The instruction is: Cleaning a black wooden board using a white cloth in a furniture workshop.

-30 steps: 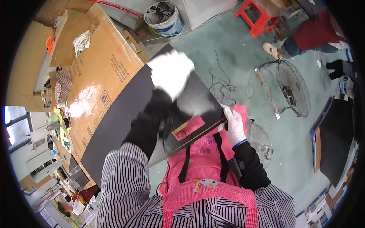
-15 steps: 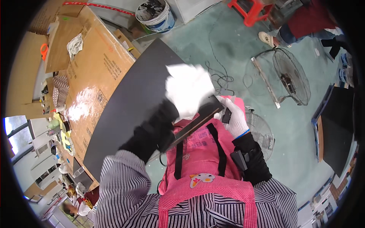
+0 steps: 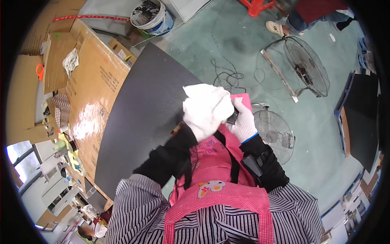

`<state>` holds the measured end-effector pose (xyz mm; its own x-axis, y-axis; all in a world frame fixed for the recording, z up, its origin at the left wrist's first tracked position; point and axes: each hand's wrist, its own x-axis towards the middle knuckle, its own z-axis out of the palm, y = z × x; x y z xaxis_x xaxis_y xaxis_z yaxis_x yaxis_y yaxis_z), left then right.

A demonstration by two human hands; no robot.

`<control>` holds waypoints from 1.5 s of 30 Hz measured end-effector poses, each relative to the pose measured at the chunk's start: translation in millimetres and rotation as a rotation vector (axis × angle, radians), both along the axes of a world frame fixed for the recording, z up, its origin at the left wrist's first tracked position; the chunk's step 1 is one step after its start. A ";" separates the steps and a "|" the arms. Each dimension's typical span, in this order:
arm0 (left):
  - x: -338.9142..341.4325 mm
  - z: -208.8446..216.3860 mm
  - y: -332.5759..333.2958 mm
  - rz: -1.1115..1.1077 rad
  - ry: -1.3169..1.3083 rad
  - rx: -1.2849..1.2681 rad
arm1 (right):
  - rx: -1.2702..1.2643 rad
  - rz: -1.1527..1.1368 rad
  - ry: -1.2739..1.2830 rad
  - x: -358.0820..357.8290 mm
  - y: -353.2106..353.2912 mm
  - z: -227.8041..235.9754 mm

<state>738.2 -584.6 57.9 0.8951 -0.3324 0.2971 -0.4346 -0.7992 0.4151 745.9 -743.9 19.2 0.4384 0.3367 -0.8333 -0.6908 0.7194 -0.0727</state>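
A bunched white cloth [image 3: 208, 106] is in my left hand [image 3: 198, 127], above the pink checked apron at my front. The cloth hides most of the fingers, which look closed on it. My right hand [image 3: 245, 123], in a white knitted glove, grips the right end of a narrow dark strip [image 3: 232, 118], thumb on top. The cloth lies against the strip and covers its middle. Past my left wrist a small brown bit, perhaps its other end, shows. Just beyond my left hand is a large dark grey panel [image 3: 146, 89].
A cardboard-covered table [image 3: 91, 81] stands at the left, with a rag [image 3: 70, 62] and orange-handled scissors [image 3: 40, 72]. A bucket [image 3: 152, 18], cables [image 3: 227, 75], a fan guard [image 3: 306, 67] and a standing fan [image 3: 274, 134] are on the floor. Another person's foot [image 3: 274, 28] shows far right.
The cloth and my left hand have moved right along the strip, up to my right hand. The strip, plainly seen before, is now mostly covered. My view has shifted slightly.
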 end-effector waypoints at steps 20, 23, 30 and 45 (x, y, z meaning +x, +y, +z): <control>64.2 62.6 47.8 -0.130 0.309 0.318 | 0.331 -0.002 -0.121 -12.8 -23.1 -5.9; 41.9 0.6 59.1 0.266 -0.352 0.264 | 0.372 -0.004 -0.169 -16.1 -12.2 -10.6; -21.9 15.2 7.0 -0.082 0.249 -0.054 | 0.151 0.082 -0.092 -22.9 -19.4 -18.8; -115.8 -47.6 178.1 0.914 0.109 -0.010 | -0.610 1.269 -1.345 105.1 -32.1 -4.6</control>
